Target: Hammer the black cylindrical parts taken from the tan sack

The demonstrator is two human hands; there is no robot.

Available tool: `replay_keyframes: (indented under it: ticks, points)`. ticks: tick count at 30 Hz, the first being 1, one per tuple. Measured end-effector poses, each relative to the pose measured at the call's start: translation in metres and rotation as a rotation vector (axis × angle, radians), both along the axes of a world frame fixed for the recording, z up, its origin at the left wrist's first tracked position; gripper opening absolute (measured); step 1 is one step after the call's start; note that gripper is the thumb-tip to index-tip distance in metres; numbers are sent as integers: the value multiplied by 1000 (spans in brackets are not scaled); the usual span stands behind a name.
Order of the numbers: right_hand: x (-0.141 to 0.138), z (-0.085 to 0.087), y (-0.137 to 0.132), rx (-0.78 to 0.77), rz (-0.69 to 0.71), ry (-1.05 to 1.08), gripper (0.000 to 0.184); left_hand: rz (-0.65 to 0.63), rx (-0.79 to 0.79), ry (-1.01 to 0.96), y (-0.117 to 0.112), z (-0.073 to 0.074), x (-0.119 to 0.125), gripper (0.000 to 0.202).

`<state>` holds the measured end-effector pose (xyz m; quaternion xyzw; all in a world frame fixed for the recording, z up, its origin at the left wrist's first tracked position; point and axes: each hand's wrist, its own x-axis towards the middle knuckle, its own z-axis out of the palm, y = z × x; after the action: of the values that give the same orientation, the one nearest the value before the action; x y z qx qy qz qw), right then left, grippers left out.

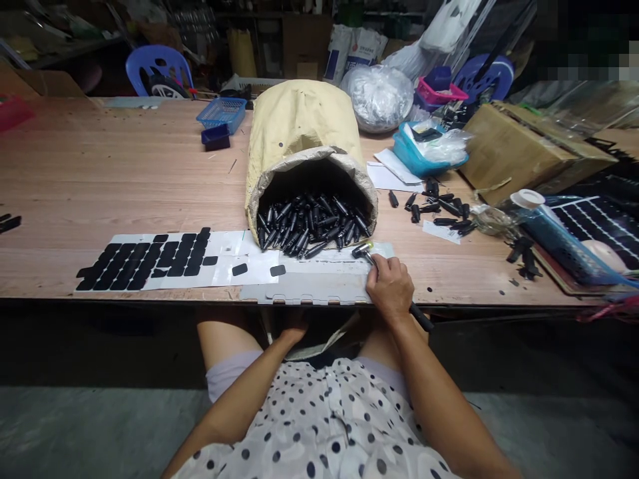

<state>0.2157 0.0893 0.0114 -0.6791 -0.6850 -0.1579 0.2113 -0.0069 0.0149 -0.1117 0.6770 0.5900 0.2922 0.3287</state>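
Gripping the small hammer [363, 251] in my right hand [390, 287], fingers closed round its black handle, I have its metal head down on the pale card at the near edge of the table [100, 179], just in front of the sack [299, 126]. My left hand [293, 327] is down by my lap under the table edge. It is dim there, so I can't tell whether it is open or closed. The sack looks full of black pieces [312, 229], with only a small scatter of loose pieces [444, 209] to the right. The pad sheet [150, 261] is bare on its right part and packed on its left, so I'd judge most remains.
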Motion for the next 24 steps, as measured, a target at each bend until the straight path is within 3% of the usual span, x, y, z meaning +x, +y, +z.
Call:
replay_keyframes:
  ticks: [1, 3, 5, 6, 7, 10, 12, 14, 18, 24]
  points:
    - [0, 0, 0, 1, -2, -4, 27, -35, -4, 17, -4, 6, 0, 24]
    - [0, -1, 0, 1, -2, -6, 28, -235, 66, 78, -12, 24, 2, 22]
    - [0, -2, 0, 0, 0, -3, 28, -500, 294, 149, -16, 50, 6, 22]
    - [0, -2, 0, -1, 2, -1, 29, -581, 445, 179, -14, 65, 9, 22]
    - [0, -2, 0, -3, 5, 0, 29, -585, 588, 197, -10, 81, 11, 23]
    - [0, -1, 1, -6, 6, 6, 28, -263, 771, 232, 20, 122, 14, 26]
    - [-1, -1, 1, 2, 1, 7, 27, 11, 697, 295, 48, 143, 14, 27]
    - [-2, 0, 1, 11, 1, 4, 27, 170, 527, 394, 73, 157, 13, 27]
    - [-3, 0, 1, 17, 11, -7, 27, 159, 233, 621, 93, 168, 12, 19]
    - [-5, 1, 1, 0, 6, -12, 27, 104, 219, 708, 83, 165, 10, 17]
